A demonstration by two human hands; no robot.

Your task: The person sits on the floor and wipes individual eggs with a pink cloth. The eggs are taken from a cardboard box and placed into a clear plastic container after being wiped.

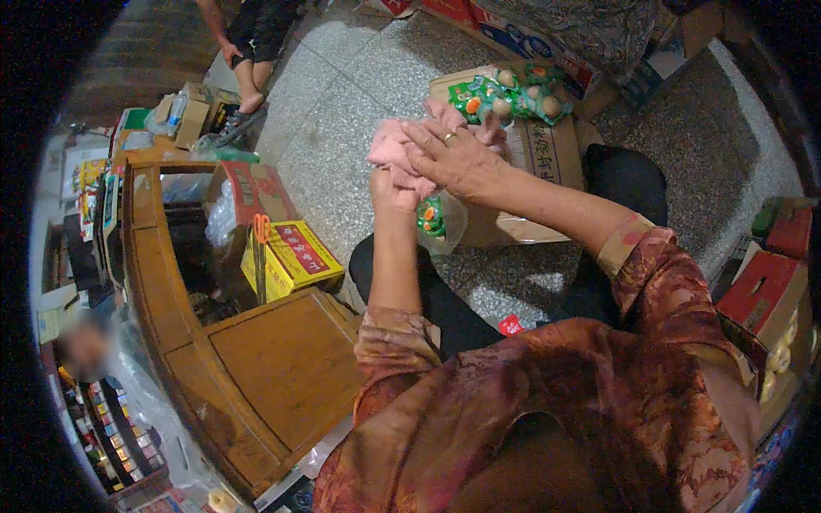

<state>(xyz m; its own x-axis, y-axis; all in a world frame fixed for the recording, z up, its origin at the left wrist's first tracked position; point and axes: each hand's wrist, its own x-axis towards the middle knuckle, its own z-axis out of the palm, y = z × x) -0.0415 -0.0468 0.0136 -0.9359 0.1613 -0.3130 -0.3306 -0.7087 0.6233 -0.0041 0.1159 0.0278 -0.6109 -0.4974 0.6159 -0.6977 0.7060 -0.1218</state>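
A pink towelling cloth (pixel 392 144) is bunched between both hands above a cardboard box. My left hand (pixel 392 191) grips it from below, its fingers mostly covered by the folds. My right hand (pixel 458 163) lies across the top with fingers pressed onto the fabric. Whether anything is wrapped inside cannot be seen. Several green packets with brown eggs (pixel 500 96) lie on the far part of the cardboard box (pixel 555 160), just beyond my right hand. Another green packet (pixel 431 217) shows beneath my wrists, within clear plastic.
To the left stands a wooden cabinet (pixel 282 365), with a yellow carton (pixel 298 260) beside it. A person's bare leg (pixel 247 86) is at the upper left. Red cartons (pixel 763 298) stand at the right. A small red wrapper (pixel 511 325) lies on the speckled floor (pixel 333 128).
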